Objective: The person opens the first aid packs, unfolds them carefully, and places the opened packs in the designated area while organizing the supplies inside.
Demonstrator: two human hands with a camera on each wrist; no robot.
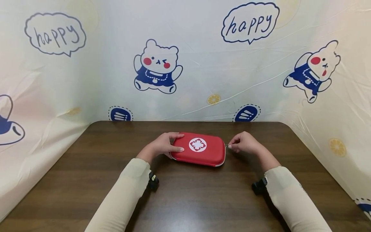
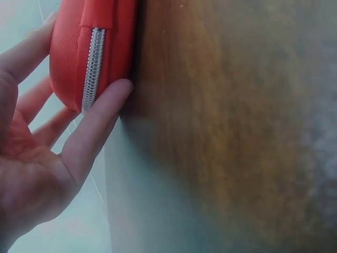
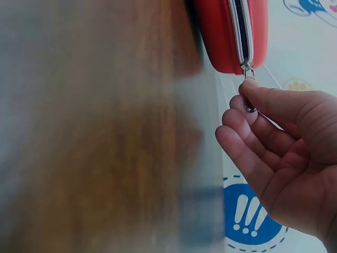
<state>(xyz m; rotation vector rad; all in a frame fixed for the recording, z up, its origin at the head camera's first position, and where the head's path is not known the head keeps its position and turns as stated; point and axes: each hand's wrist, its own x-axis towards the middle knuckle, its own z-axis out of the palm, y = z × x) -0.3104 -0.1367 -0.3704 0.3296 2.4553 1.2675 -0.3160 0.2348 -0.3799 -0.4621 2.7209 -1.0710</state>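
A red zip case (image 1: 211,151) with a white round emblem on its lid lies on the table. My left hand (image 1: 163,144) grips its left end, fingers and thumb spread around the rounded edge. In the left wrist view, the silver zipper teeth (image 2: 93,66) at that end are meshed. At the right end, my right hand (image 1: 245,142) pinches the metal zipper pull (image 3: 250,107) between thumb and index finger, other fingers curled. The right wrist view shows the zipper parted along the near side, a dark gap between its two silver rows down to the slider (image 3: 247,67).
The dark wooden table (image 1: 203,199) has rounded far corners. Behind it hangs a pale cloth (image 1: 200,71) printed with bears and "happy" bubbles, and it also covers both sides. A small black camera sits on each wrist, below the light sleeves (image 1: 121,193).
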